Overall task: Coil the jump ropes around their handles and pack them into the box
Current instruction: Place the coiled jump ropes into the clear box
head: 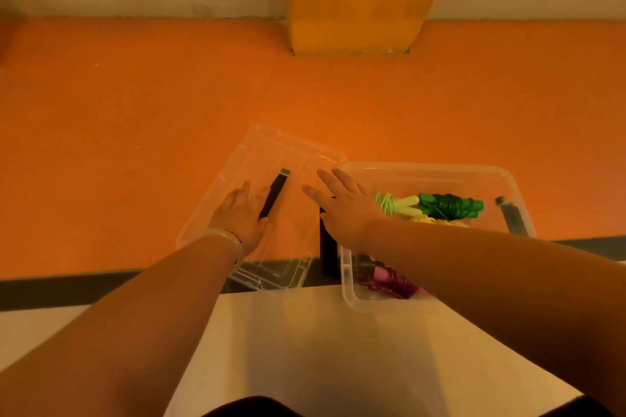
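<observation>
A clear plastic box stands at the table's far edge on the right. Inside lie coiled jump ropes: a light green one, a dark green one, a yellow one mostly hidden by my forearm, and a pink one near the front. The clear lid is tilted to the left of the box. My left hand grips the lid beside a black bar. My right hand hovers with fingers spread over the lid's right edge and the box's left rim.
Black latches show on the box's right side and between lid and box. The beige table ends in a dark edge. Beyond lie orange floor and a yellow pillar.
</observation>
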